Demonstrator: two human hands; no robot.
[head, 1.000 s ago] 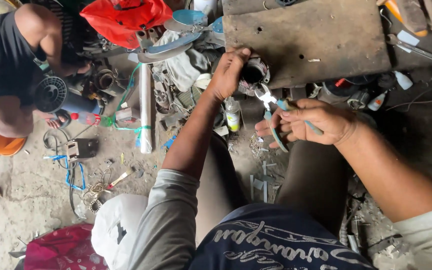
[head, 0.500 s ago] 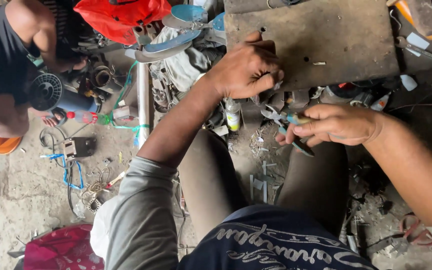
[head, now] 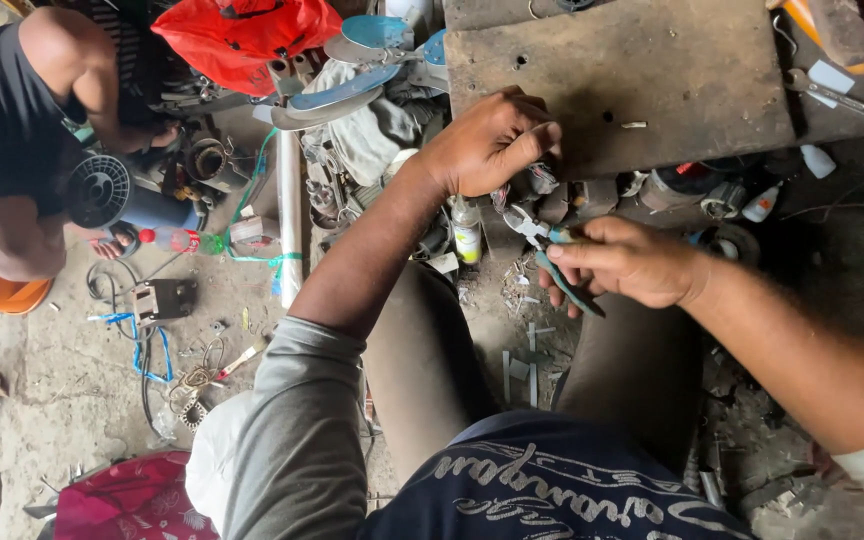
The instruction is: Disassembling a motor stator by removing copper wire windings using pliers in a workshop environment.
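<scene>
My right hand (head: 627,262) grips a pair of pliers with teal handles (head: 550,252), jaws pointing left toward my left hand. My left hand (head: 487,142) is closed over a small dark part with wires (head: 540,180) at the front edge of a worn wooden board (head: 652,80). What the fingers pinch is mostly hidden. Both hands hover over the littered floor between my knees.
Another person in a black shirt (head: 7,140) crouches at the left beside a black fan motor (head: 102,190). A red plastic bag (head: 247,35), blue fan blades (head: 372,45), a metal pipe (head: 289,210), a small bottle (head: 466,232) and scattered wires surround me.
My left hand has moved right and up onto the board's front edge. My right hand with the pliers has stayed close beneath it, shifting slightly.
</scene>
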